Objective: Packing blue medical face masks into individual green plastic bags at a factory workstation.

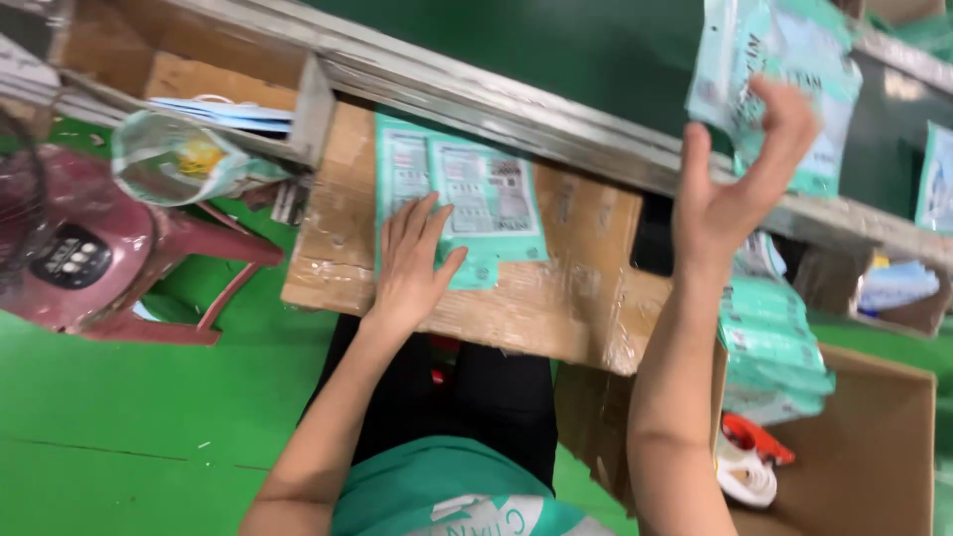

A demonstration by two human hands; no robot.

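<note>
At the far left a maroon plastic stool [149, 268] stands on the green floor [119, 417], with a clear bag [189, 159] of small items lying above it, beside an open cardboard box [169, 69] that holds a few flat blue pieces.

The left hand [412, 268] rests flat, fingers spread and gripping nothing, on the lower edge of a flat teal packet [462, 194]. That packet lies on a taped cardboard board [556, 288] that serves as a table across the person's lap; its long axis runs away from the body toward the metal rail [516, 109] of a dark green conveyor [556, 45]. The packet sits directly under and ahead of the left hand, well apart from the right.

The right hand [740, 184] is raised, open with fingers splayed, its fingertips touching a second teal packet [779, 74] that overhangs the rail; whether it grips is not clear. Below it, a stack of similar teal packets [774, 347] fills a cardboard carton [874, 447], with a tape dispenser [749, 462] at the carton's near corner. Nothing lies between either hand and its packet.
</note>
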